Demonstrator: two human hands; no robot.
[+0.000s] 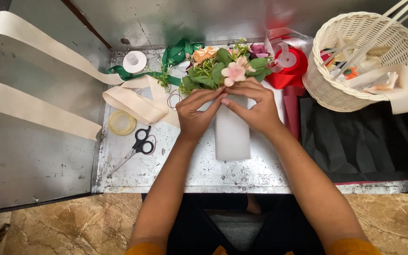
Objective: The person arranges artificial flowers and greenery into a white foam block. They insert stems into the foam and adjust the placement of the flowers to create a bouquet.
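Both hands met at the bouquet (223,71) in the middle of the metal table (260,174): left hand (195,113) and right hand (256,108) gripped its white wrap (232,137). Flowers looked gathered and sleeved; scissors (138,148) and cream ribbon (138,101) lay untouched at left, so tying seemed left.

Scissors (137,147) and tape roll (122,122) left, basket (327,89) right, bare metal near edge

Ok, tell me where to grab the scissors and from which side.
Take the scissors by the black finger loops, coming from the person's near right. The loops lie at the upper right end, toward the left hand, while the closed blades point down-left, away from it. The pair lies flat on the metal table.
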